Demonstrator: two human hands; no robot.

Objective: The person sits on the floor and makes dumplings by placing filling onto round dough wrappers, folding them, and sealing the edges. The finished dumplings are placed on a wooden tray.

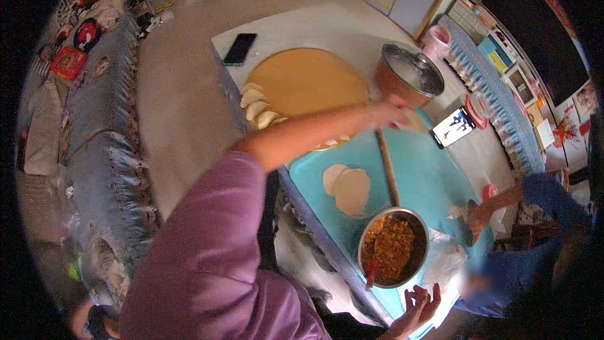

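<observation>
My left hand, blurred, reaches across the table beyond the rolling pin and holds a pale piece of dough. Down at the near edge, my right hand is empty, its fingers spread and curled, just below a metal pot of chopped filling. A red-handled utensil leans in that pot. Two flat dough wrappers overlap on the turquoise board. Folded dumplings line the edge of a round yellow tray, partly hidden by my left forearm.
A person in blue has a hand over the board's far right side. Near the tray stand a large metal-rimmed pot and a dark phone. A lit phone leans against a jar. A plastic bag lies beside the filling.
</observation>
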